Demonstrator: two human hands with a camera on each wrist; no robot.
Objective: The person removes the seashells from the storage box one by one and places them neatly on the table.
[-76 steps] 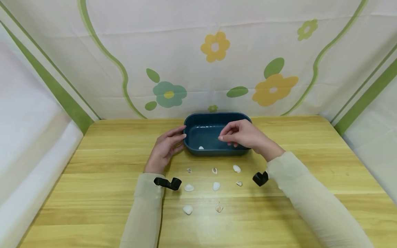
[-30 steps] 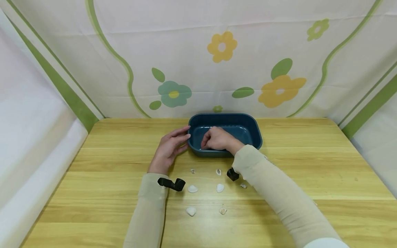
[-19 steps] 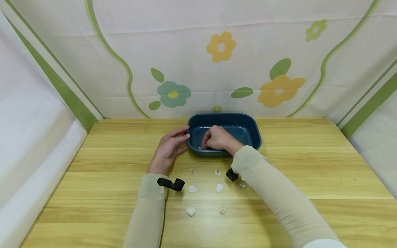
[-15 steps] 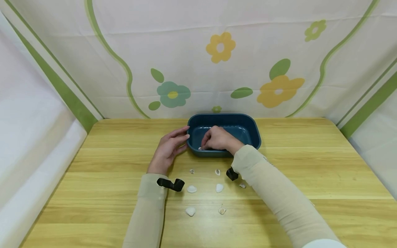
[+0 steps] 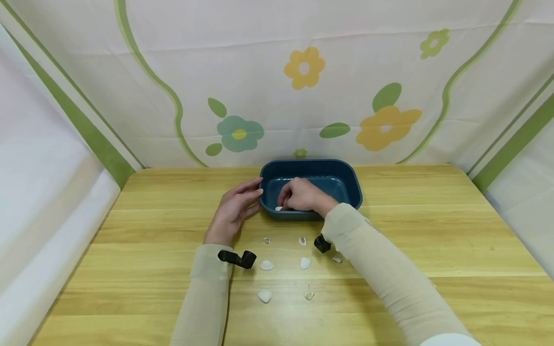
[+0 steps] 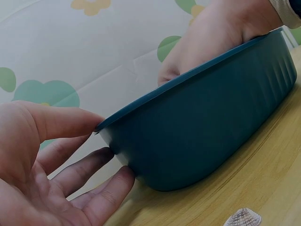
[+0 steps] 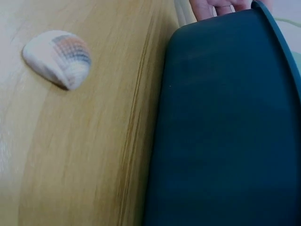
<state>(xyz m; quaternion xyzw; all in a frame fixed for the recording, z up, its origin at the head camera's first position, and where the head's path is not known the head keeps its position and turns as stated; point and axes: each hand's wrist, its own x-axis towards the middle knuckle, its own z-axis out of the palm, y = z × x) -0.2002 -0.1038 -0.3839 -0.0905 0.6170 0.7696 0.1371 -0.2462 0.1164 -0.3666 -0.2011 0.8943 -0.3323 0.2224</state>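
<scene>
A dark blue rectangular basin [image 5: 311, 168] stands at the back of the wooden table. My left hand [image 5: 233, 209] rests its extended fingers against the basin's left end; in the left wrist view, the thumb [image 6: 61, 122] touches just under the rim. Inside the basin, my right hand [image 5: 300, 194] reaches down with bent fingers, pinching a small white seashell [image 5: 279, 208] near the front wall. Its fingertips are partly hidden by that wall. In the right wrist view the basin's side [image 7: 225, 117] hides the right hand.
Several seashells lie spaced out in front of the basin, among them a white one [image 5: 265, 296] and a brownish one [image 5: 308, 294]. A ribbed shell [image 7: 59, 59] lies close to the basin in the right wrist view. Behind stands a flowered cloth [image 5: 173, 57].
My right hand has moved left and down into the basin, to the white shell. More of that shell shows beside the fingertips now. My left hand has stayed at the basin's end.
</scene>
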